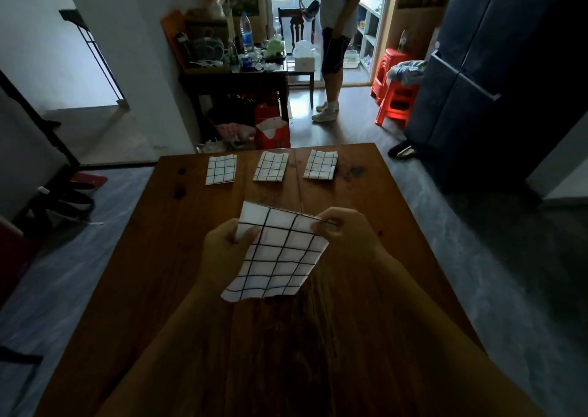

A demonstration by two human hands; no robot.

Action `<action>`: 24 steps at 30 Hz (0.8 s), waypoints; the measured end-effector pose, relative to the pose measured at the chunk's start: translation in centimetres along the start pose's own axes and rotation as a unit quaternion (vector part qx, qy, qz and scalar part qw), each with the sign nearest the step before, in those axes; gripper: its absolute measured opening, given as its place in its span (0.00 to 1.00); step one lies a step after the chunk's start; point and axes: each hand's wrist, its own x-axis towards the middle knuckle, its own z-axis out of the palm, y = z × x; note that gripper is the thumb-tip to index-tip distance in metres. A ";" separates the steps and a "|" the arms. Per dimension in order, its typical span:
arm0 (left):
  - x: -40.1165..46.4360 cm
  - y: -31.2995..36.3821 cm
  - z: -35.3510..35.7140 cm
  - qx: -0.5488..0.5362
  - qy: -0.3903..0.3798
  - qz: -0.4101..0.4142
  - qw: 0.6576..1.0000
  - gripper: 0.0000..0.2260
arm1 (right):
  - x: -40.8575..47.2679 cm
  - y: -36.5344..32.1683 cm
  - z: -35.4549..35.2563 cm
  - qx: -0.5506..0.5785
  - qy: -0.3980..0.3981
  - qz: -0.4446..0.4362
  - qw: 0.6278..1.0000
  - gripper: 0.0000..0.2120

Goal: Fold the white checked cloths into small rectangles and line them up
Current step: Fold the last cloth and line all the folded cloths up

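Note:
I hold a white checked cloth (276,254) above the middle of the wooden table (178,257). It is folded and hangs down toward me. My left hand (222,251) grips its upper left edge. My right hand (340,228) pinches its upper right corner. Three folded checked cloths lie in a row near the table's far edge: the left one (221,169), the middle one (270,166) and the right one (320,164), with gaps between them.
Beyond the table stands a cluttered dark side table (235,66) with red bags (272,127) under it. A person (337,34) stands by the doorway. Red plastic stools (394,92) and a dark cabinet (496,66) are on the right.

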 end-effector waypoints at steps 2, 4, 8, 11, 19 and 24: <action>-0.4 0.3 0.3 -0.042 -0.005 -0.027 0.999 0.05 | -0.2 0.0 -0.2 0.039 0.019 -0.003 0.999 0.04; -0.4 0.8 0.7 -0.059 0.012 -0.038 0.997 0.06 | -0.3 -0.3 -0.4 0.059 0.037 -0.017 0.997 0.04; 0.1 1.3 1.2 -0.063 0.050 -0.039 0.996 0.04 | -0.4 -0.4 -0.4 0.153 0.073 -0.024 0.985 0.15; -0.1 1.3 1.3 -0.067 0.061 -0.031 0.995 0.04 | -0.7 -0.7 -0.6 0.212 0.072 -0.009 0.975 0.14; -0.4 0.3 1.8 -0.027 0.023 -0.045 0.998 0.07 | -1.0 -0.9 -0.7 0.257 0.076 0.025 0.963 0.09; 0.2 -0.1 1.8 -0.006 0.023 -0.033 0.999 0.06 | -1.0 -1.0 -0.9 0.261 0.094 0.032 0.960 0.05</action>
